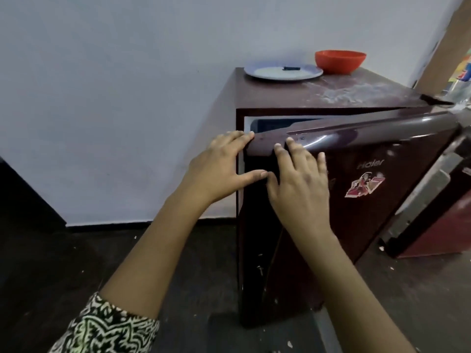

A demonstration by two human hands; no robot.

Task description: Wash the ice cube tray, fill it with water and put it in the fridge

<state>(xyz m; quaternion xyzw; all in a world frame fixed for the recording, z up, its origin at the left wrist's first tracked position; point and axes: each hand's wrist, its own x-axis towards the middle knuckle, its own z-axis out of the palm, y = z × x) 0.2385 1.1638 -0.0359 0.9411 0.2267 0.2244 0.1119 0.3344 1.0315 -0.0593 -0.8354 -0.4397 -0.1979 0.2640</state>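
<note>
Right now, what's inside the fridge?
Only a strip shows through the gap at the fridge top: white liner, a bluish compartment. The door, left hand and right hand cover the rest; no ice cube tray visible.

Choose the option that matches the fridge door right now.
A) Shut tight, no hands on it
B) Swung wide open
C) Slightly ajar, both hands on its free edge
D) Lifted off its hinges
C: the fridge door stands slightly ajar, with a gap at its top showing the interior, and the left hand and right hand rest on its free edge with straight fingers.
</note>
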